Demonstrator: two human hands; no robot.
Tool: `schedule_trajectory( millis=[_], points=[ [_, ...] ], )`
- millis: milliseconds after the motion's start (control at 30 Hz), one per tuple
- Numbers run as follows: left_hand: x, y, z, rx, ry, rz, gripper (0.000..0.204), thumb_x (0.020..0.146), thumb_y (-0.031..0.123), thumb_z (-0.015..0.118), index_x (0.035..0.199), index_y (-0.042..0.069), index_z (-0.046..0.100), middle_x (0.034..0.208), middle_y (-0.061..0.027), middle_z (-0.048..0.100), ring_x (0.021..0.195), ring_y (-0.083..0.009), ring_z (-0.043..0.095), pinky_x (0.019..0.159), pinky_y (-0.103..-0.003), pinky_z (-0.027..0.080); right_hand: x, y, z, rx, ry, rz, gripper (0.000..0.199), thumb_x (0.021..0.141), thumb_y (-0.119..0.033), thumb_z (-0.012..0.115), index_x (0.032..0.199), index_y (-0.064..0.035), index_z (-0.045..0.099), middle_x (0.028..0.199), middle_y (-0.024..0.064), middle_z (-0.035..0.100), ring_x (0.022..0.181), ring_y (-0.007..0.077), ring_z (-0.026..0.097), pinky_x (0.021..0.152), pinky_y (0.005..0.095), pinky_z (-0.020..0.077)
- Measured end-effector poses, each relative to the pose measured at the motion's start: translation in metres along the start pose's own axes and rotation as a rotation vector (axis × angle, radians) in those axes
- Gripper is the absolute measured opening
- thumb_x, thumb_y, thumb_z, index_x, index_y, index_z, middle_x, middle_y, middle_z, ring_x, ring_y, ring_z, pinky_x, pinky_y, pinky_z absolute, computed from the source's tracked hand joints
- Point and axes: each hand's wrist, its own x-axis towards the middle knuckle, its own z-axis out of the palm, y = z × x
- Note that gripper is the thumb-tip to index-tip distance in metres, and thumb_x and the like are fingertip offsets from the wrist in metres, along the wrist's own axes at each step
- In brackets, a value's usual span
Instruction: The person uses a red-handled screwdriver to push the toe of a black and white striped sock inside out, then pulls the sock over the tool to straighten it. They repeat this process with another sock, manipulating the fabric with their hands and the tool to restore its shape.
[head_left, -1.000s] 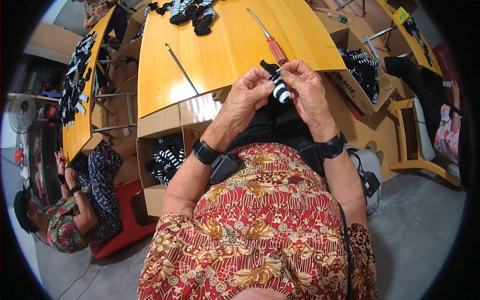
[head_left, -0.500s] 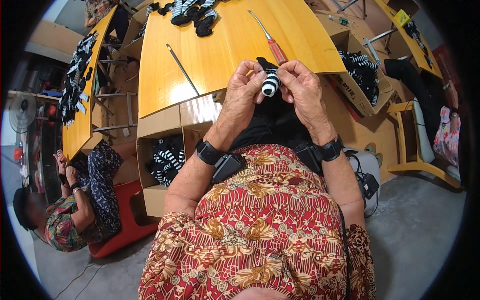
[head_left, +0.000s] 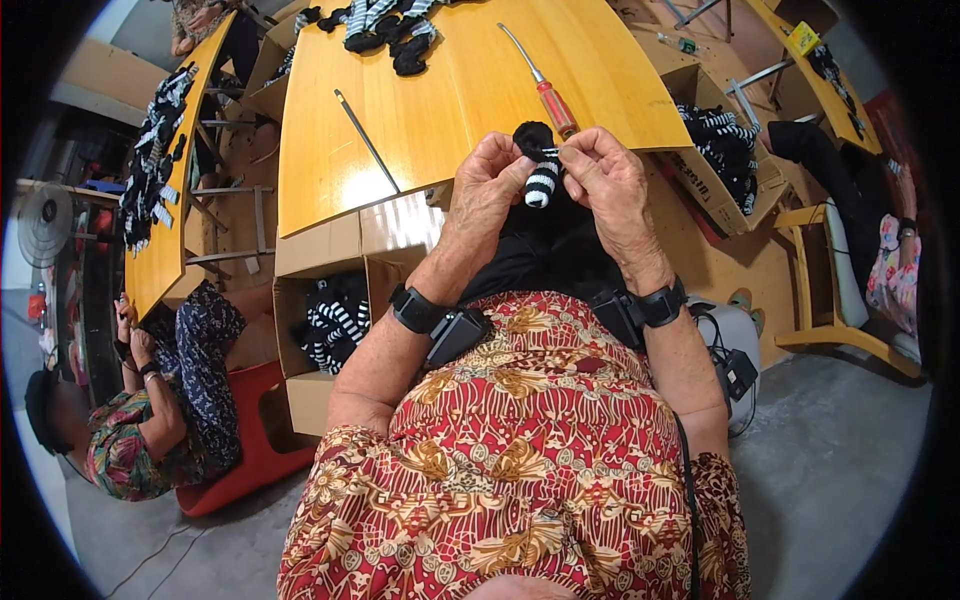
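Observation:
Between my two hands hangs a small knitted piece (head_left: 541, 184) with black and white stripes and a black rounded upper end. My left hand (head_left: 492, 178) pinches its left edge between thumb and fingers. On the other edge, the thumb and fingertips of my right hand (head_left: 601, 180) are closed in the same way. Just beyond my hands a hooked metal tool with a red handle (head_left: 553, 103) lies on the yellow table (head_left: 450, 80). A thin dark rod (head_left: 365, 138) rests on the tabletop to the left.
More striped knitted pieces (head_left: 390, 35) lie at the table's far edge. Cardboard boxes holding similar pieces stand left (head_left: 300, 255) and right (head_left: 745, 215). One person (head_left: 150, 420) sits at the left on a red chair (head_left: 262, 420); another (head_left: 890, 240) sits at the far right.
The knitted piece has turned between my fingers and hangs slightly lower, with more of its black end showing. My hands have shifted only a little.

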Motion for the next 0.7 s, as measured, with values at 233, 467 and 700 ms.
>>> schedule_trajectory(
  millis=[233, 467, 700],
  points=[
    [0.0, 0.0, 0.007, -0.134, 0.074, 0.042, 0.008, 0.092, 0.011, 0.061, 0.095, 0.01, 0.054, 0.085, 0.0026, 0.058, 0.074, -0.006, 0.059, 0.066, -0.019, 0.05, 0.002, 0.002, 0.001, 0.036, 0.01, 0.024, 0.009, 0.092, -0.014, 0.061, 0.089, -0.0064, 0.058, 0.068, -0.0062, 0.05, 0.056, 0.0009, 0.043, 0.049, 0.0151, 0.0341],
    [0.005, -0.003, -0.001, -0.416, -0.204, -0.06, 0.01, 0.094, 0.015, 0.06, 0.101, 0.01, 0.054, 0.083, 0.0032, 0.058, 0.056, -0.0023, 0.041, 0.052, -0.017, 0.036, 0.006, 0.0, 0.005, 0.117, 0.027, 0.061, 0.009, 0.093, -0.015, 0.06, 0.088, -0.0087, 0.057, 0.067, -0.0072, 0.051, 0.052, -0.0002, 0.042, 0.045, 0.0151, 0.0316],
    [-0.008, 0.002, 0.005, -0.264, -0.234, -0.076, 0.014, 0.092, 0.017, 0.064, 0.101, 0.009, 0.056, 0.081, 0.0038, 0.058, 0.057, -0.0017, 0.042, 0.05, -0.017, 0.033, 0.006, -0.006, 0.004, 0.176, 0.034, 0.112, 0.008, 0.092, -0.015, 0.061, 0.089, -0.0085, 0.057, 0.067, -0.0066, 0.055, 0.052, 0.0006, 0.049, 0.045, 0.0146, 0.04]
  ],
)
